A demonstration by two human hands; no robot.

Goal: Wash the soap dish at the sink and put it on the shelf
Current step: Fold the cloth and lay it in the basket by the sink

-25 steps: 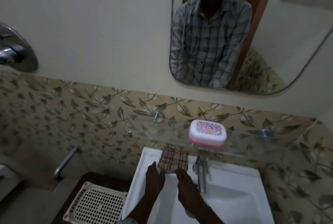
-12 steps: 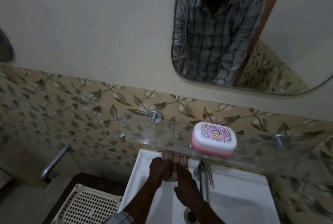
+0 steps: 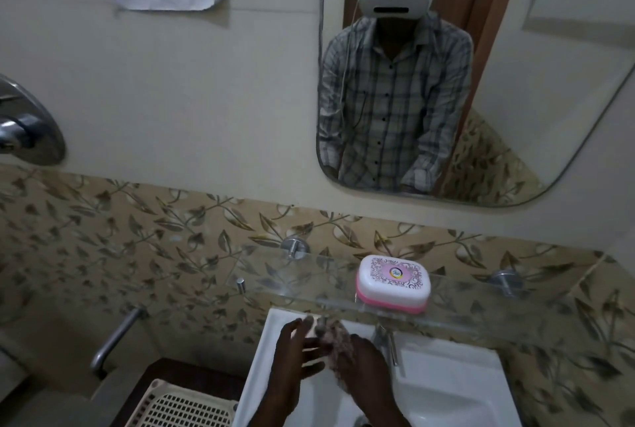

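The soap dish (image 3: 393, 281), a closed box with a white patterned lid over a pink base, stands on the glass shelf (image 3: 488, 318) above the white sink (image 3: 453, 392). Neither hand touches it. Below the shelf, over the sink's back left part, my right hand (image 3: 365, 366) is closed on a bunched checkered cloth (image 3: 338, 337). My left hand (image 3: 296, 352) is beside the cloth with its fingers spread, and its fingertips are near the cloth. The tap (image 3: 388, 340) rises just right of my right hand.
A cream perforated basket (image 3: 178, 406) sits low on the left of the sink. A metal grab bar (image 3: 117, 337) and a shower valve (image 3: 29, 131) are on the left wall. A mirror (image 3: 515, 83) hangs above the shelf.
The cloth lay flat on the sink's back rim; both hands reached it, and my right hand now holds it bunched. The soap dish stayed on the shelf.
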